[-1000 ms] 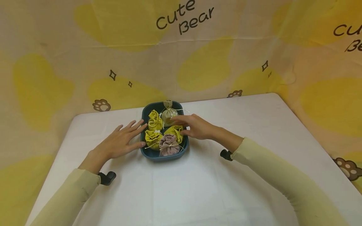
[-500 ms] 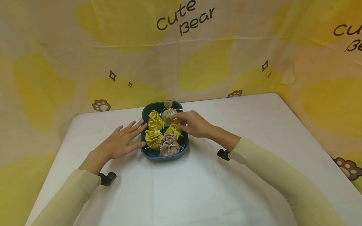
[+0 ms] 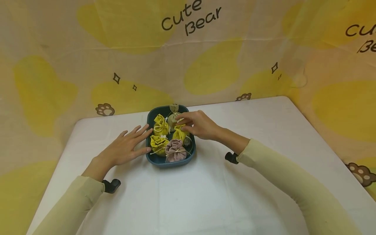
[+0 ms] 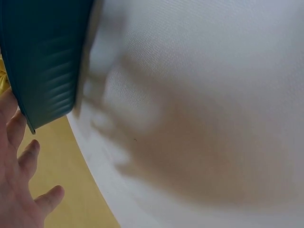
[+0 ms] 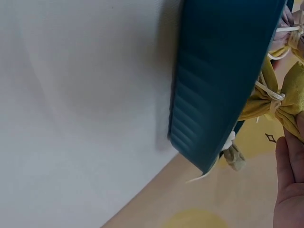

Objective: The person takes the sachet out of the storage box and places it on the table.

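Note:
A dark teal tray point(image 3: 164, 162) stands on the white table point(image 3: 188, 195) and holds several small drawstring pouches. Two yellow pouches point(image 3: 161, 125) lie on its left, a mauve pouch point(image 3: 175, 150) at the front and a beige pouch point(image 3: 173, 115) at the back. My right hand point(image 3: 183, 126) pinches a third yellow pouch point(image 3: 179, 133) at the tray's right, lifting it a little. My left hand point(image 3: 138, 142) lies flat on the table, its straight fingers against the tray's left wall. The right wrist view shows the tray wall point(image 5: 218, 80), the pinched yellow pouch point(image 5: 285, 102) and the beige pouch point(image 5: 235, 156).
A yellow bear-print cloth point(image 3: 205, 65) hangs close behind the table as a backdrop. The table's back edge runs just behind the tray, and its rounded corners lie far left and far right. Black wrist mounts point(image 3: 111, 185) sit under both sleeves. The left wrist view shows the tray wall point(image 4: 42, 61).
My right hand has drawn in over the tray, closed its fingers on the right yellow pouch and raised it slightly. The left hand has stayed put.

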A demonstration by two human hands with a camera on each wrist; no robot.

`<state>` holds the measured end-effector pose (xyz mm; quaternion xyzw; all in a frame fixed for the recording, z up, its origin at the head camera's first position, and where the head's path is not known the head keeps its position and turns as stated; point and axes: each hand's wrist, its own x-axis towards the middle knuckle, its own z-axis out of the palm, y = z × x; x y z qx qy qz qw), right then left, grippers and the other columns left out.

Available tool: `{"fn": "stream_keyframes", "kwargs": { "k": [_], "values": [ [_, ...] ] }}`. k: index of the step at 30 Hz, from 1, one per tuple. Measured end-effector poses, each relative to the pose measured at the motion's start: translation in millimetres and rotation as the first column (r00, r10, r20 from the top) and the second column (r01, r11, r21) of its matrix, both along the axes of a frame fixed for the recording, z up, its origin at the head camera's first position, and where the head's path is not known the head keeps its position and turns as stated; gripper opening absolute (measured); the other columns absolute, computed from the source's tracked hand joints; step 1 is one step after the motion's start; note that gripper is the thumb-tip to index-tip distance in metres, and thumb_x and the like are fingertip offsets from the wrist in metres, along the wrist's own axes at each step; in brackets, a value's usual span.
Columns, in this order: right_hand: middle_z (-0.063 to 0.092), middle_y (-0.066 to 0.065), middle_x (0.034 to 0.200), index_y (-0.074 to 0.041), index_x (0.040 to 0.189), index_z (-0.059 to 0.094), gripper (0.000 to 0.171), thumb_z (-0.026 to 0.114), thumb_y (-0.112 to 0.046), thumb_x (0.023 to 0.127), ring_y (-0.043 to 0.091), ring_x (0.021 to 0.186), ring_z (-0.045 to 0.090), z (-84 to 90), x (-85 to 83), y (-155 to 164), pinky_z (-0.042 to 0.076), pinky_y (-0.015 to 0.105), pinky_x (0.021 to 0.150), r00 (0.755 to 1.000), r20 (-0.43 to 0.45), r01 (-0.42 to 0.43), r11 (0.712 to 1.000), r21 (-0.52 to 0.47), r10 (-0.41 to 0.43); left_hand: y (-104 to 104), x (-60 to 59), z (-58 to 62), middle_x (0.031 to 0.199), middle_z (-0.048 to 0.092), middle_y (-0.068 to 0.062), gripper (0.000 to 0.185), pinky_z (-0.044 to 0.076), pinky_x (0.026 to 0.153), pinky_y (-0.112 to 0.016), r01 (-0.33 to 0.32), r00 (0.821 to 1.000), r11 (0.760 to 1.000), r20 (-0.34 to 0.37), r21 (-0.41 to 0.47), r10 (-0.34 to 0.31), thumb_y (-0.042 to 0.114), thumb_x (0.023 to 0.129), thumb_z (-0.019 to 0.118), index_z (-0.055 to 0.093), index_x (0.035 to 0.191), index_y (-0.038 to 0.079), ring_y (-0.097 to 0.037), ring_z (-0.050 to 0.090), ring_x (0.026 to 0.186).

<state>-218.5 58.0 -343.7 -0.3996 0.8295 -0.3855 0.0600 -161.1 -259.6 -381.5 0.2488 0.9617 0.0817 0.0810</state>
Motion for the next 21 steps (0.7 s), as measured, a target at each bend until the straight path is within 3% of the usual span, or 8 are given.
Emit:
{"fn": "stream_keyframes", "kwargs": {
  "k": [15, 21],
  "values": [
    [0.072, 0.010, 0.117, 0.001, 0.126, 0.065, 0.037, 0.071, 0.000, 0.090, 0.019, 0.107, 0.069, 41.5, -4.6, 6.9, 0.054, 0.026, 0.092, 0.998, -0.060, 0.024, 0.996, -0.082, -0.029, -0.4, -0.8, -0.1, 0.167, 0.012, -0.004, 0.077, 0.014, 0.114, -0.068, 0.001, 1.000, 1.000, -0.012, -0.014, -0.002, 0.062, 0.099, 0.042, 0.019, 0.161, 0.023, -0.039, 0.016, 0.150],
    [0.073, 0.009, 0.115, 0.000, 0.129, 0.064, 0.039, 0.071, -0.001, 0.091, 0.021, 0.105, 0.070, 55.7, -7.7, 15.6, 0.054, 0.029, 0.092, 0.993, -0.082, 0.076, 0.995, -0.068, -0.082, -0.5, -0.3, 1.1, 0.167, 0.012, -0.004, 0.076, 0.014, 0.114, -0.068, 0.001, 1.000, 1.000, -0.004, -0.013, -0.001, 0.062, 0.099, 0.042, 0.019, 0.161, 0.023, -0.038, 0.015, 0.150]
  ]
}}
